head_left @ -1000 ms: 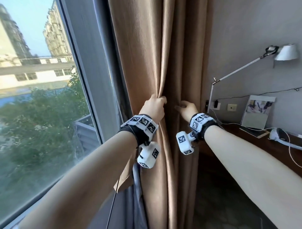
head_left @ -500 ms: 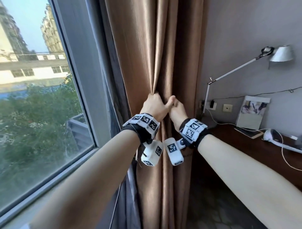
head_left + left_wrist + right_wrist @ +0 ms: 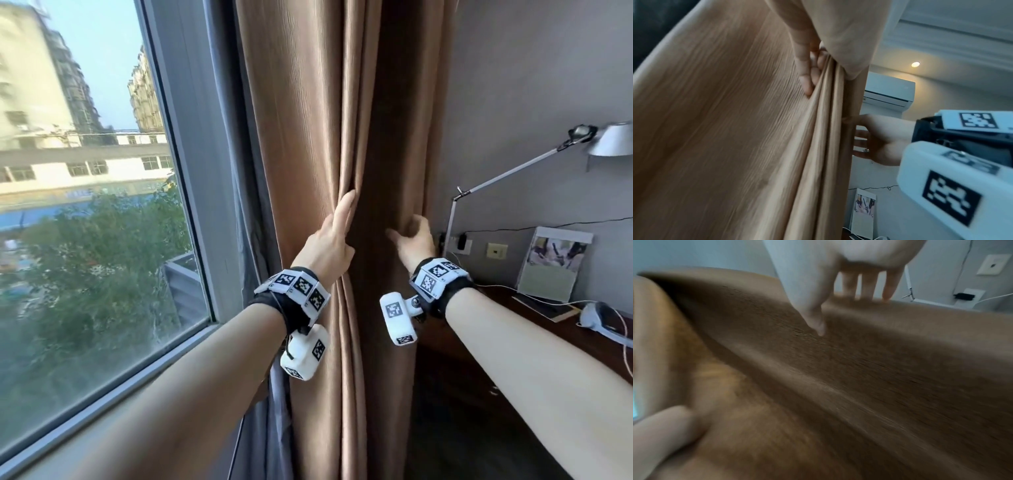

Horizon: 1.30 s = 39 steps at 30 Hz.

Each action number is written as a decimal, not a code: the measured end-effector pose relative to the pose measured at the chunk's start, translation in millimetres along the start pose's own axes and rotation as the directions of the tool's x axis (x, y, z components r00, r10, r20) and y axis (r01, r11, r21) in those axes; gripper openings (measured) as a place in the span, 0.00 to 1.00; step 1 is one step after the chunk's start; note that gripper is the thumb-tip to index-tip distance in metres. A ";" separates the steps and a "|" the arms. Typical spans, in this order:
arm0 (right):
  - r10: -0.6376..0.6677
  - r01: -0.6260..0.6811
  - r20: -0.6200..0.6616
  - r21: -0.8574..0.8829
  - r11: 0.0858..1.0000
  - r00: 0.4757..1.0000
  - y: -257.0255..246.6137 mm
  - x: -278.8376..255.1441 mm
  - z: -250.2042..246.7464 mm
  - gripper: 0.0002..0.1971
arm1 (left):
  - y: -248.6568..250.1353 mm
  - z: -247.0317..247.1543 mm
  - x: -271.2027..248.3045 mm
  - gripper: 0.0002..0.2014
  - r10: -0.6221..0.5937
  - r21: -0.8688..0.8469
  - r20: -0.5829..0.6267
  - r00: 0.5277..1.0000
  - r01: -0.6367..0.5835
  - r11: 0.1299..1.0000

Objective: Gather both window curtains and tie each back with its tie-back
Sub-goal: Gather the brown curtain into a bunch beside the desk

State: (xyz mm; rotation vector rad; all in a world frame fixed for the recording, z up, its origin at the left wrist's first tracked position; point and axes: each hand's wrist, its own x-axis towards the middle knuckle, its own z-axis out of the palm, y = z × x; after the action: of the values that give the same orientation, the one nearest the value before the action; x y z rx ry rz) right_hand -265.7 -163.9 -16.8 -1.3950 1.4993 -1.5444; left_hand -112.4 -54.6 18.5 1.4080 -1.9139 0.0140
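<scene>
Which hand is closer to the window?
The left hand, laid along the brown curtain's front fold right beside the window. The right hand is on the curtain's other side, nearer the desk lamp.

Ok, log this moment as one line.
step: gathering curtain | left hand: pressing into fold | right hand: open at right edge | tie-back: not in view

The curtain (image 3: pixel 308 154) was tan cloth, finely ribbed, with a soft sheen. The desk (image 3: pixel 548 329) was dark polished wood, the lamp shade (image 3: pixel 613 140) matt silvery metal.
</scene>
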 end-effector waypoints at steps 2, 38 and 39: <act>-0.074 0.074 0.048 0.006 0.997 0.996 -2.6 -5.3 0.2 0.21 | 1.6 -0.1 -2.9 0.45 0.038 0.068 0.010 0.999 -0.038 0.997; 0.076 -0.078 -0.053 -0.020 0.997 0.996 5.5 16.3 -8.3 0.26 | -2.0 12.6 23.5 0.43 0.195 0.210 0.045 0.980 -0.200 0.957; 0.065 -0.065 -0.028 -0.019 0.998 0.998 6.3 22.8 -7.3 0.27 | 1.2 17.7 31.7 0.41 0.142 0.218 0.062 0.988 -0.152 0.964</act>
State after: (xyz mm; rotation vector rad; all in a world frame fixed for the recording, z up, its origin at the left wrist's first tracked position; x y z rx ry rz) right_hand -280.7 -183.5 -15.0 -1.3280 1.5652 -1.5181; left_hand -126.8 -87.5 24.1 1.4159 -2.1031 0.2768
